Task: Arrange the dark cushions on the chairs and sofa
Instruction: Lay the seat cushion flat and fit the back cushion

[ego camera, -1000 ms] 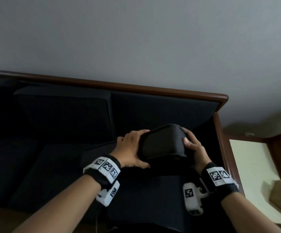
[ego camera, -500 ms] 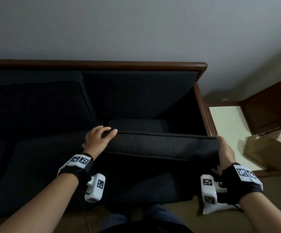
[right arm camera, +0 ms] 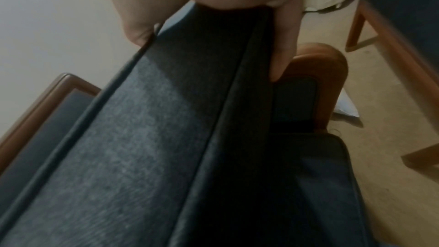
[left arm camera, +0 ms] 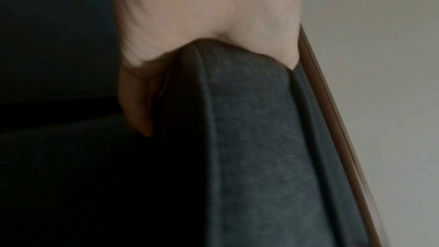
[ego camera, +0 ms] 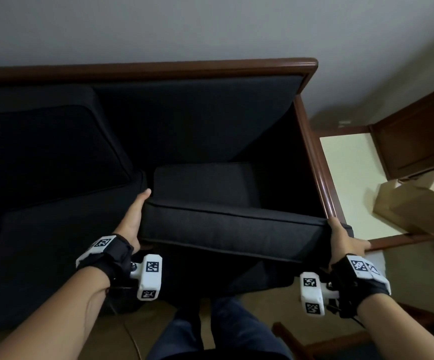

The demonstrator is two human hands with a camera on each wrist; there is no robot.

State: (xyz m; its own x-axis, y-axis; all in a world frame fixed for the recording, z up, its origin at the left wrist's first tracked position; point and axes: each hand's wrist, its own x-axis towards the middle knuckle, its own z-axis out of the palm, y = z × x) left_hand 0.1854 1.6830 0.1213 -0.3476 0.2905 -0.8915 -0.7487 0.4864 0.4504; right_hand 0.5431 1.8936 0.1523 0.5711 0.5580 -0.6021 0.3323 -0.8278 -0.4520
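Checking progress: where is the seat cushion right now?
Head view: the seat cushion is held between left hand and right hand, at the sofa's right end.

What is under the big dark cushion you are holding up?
Under the raised seat cushion, gripped at its ends by the left hand and right hand, only the sofa's dark base shows. Anything further back beneath it is covered.

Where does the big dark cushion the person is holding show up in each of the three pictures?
Head view: the cushion spans the lower middle, left hand and right hand gripping its ends.
Left wrist view: its grey edge runs down the centre-right.
Right wrist view: it fills the middle, running diagonally.
Shared landmark: the sofa's wooden frame.
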